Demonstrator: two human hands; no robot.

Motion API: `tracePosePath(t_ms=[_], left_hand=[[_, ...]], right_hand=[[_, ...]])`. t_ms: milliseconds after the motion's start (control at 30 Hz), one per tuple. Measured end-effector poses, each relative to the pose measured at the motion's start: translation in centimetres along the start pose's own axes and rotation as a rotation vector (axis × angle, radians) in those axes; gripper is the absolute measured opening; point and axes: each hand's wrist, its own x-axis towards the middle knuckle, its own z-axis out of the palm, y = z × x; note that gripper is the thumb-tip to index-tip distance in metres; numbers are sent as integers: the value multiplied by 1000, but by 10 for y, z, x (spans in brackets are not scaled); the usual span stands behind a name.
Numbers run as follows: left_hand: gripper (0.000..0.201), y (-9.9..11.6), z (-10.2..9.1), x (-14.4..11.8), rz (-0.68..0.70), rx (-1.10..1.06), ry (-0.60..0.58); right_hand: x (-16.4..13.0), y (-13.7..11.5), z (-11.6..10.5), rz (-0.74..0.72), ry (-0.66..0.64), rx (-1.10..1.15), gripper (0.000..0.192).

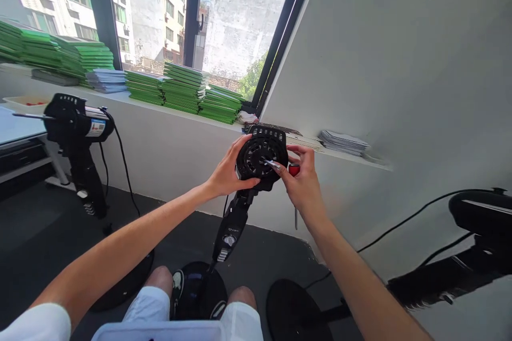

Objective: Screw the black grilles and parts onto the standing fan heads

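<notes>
My left hand (226, 175) grips the left side of a black round motor housing (260, 155) that tops a black stand (231, 229) rising from a round base (199, 290) between my knees. My right hand (303, 181) is at the housing's right side. Its fingers pinch a small silver part (272, 164) against the housing's front. The same hand holds a screwdriver with a red handle (294, 170), its shaft pointing down.
A second black motor unit on a stand (78, 133) is at the left. Another black fan part (480, 213) and round base (298, 311) lie at the right with cables. Green booklet stacks (184, 88) line the window ledge. A pale bin edge (160, 332) sits by my lap.
</notes>
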Motion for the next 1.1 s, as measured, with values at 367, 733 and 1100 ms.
tracePosePath(t_ms=[367, 733, 1100], left_hand=[[106, -7, -6, 3, -18, 27, -4], [107, -6, -6, 4, -44, 53, 0], [106, -4, -10, 4, -70, 65, 10]], right_hand=[[0, -2, 25, 254, 3, 470, 71], [-6, 5, 39, 213, 74, 451, 70], [-7, 5, 36, 184, 24, 399, 79]])
